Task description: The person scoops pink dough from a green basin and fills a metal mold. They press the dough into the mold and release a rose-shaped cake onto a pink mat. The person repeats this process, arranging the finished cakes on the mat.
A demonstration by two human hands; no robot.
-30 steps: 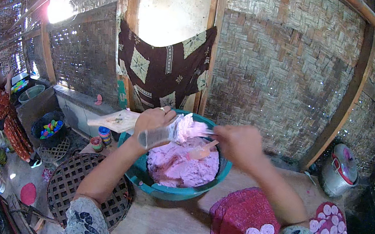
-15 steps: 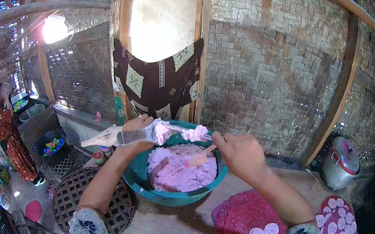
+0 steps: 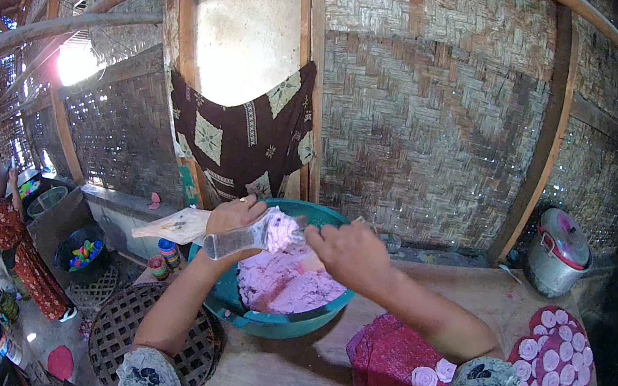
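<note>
My left hand (image 3: 236,213) is closed around a clear plastic tube (image 3: 234,243), tilted above the basin. Pink dough (image 3: 282,231) fills the tube's right end. A pale wooden piece (image 3: 171,224) sticks out to the left of that hand. My right hand (image 3: 352,254) is closed close to the tube's filled end, gripping a small spatula (image 3: 311,262) whose handle is mostly hidden by the fingers. Below both hands, a green basin (image 3: 294,328) holds a large mass of pink dough (image 3: 285,286).
Dark red round sheets (image 3: 387,361) with several pink coils lie at the right; another coil-covered sheet (image 3: 554,365) is beyond. A lidded pot (image 3: 558,255) stands far right. At left are a lattice basket (image 3: 151,330), small jars (image 3: 166,253) and a person (image 3: 16,234) in a patterned dress.
My right hand has moved left and down, closer to the tube, and the stretched dough between the hands has drawn together. The view has shifted slightly.
</note>
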